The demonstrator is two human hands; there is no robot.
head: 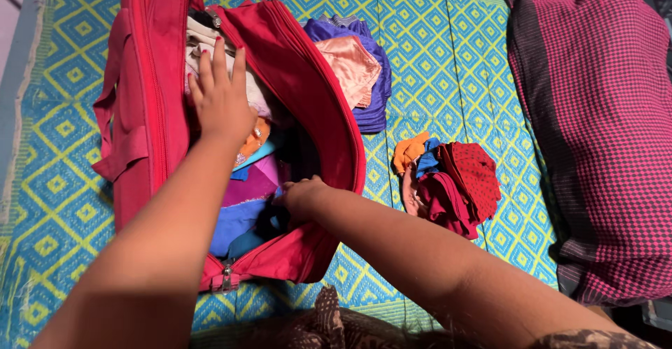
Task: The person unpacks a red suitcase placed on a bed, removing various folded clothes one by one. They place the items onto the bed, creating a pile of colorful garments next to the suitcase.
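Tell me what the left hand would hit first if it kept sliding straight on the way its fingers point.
The left hand lies flat on the clothes in the open red bag, fingers pointing toward the bag's far end. Going straight on, it would probably meet the cream garment packed there first, then the bag's end wall; depth is hard to judge.

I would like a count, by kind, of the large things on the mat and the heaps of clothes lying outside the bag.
Red travel bag, open, both hands inside: 1
Checked pink-and-black pillow: 1
Heaps of clothes outside the bag: 2 (folded purple and peach stack; loose red, orange and blue pile)
Total: 4
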